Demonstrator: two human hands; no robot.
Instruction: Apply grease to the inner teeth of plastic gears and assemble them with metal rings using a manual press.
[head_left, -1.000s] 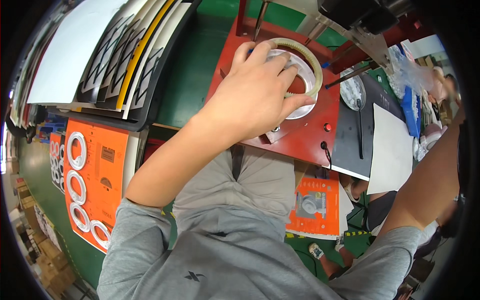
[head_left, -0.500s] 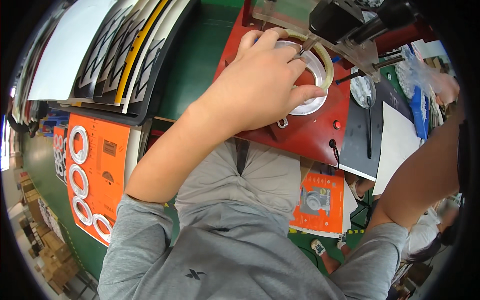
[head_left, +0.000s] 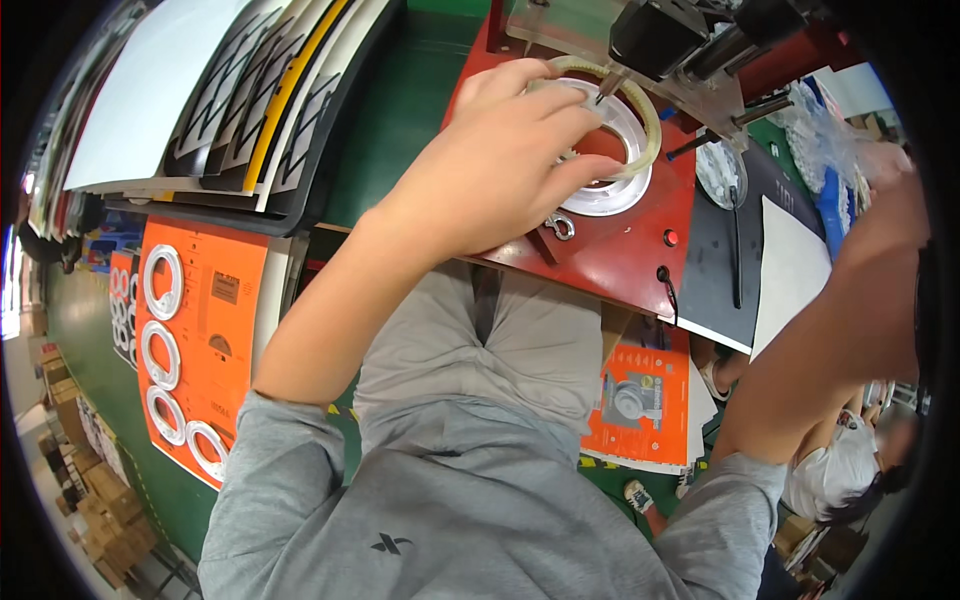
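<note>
My left hand [head_left: 500,160] rests on a pale yellow ring [head_left: 640,105] that lies over a round white disc [head_left: 610,195] on a red machine base [head_left: 620,260]. Its fingers curl over the ring's left side and thumb side presses toward the disc. A black motor head [head_left: 660,35] with a thin needle hangs just above the ring. My right hand [head_left: 885,160] is raised at the far right edge, blurred, and what it holds cannot be made out.
Stacked flat sheets in white, black and yellow [head_left: 230,90] lie at the upper left. An orange card with white rings [head_left: 190,330] sits left of my lap. A black mat with a white sheet [head_left: 790,270] is right of the red base. Another person [head_left: 840,470] sits lower right.
The view has shifted so the red base and ring sit higher in the picture, under the machine head. My left hand stays on the ring; my right arm has risen at the right.
</note>
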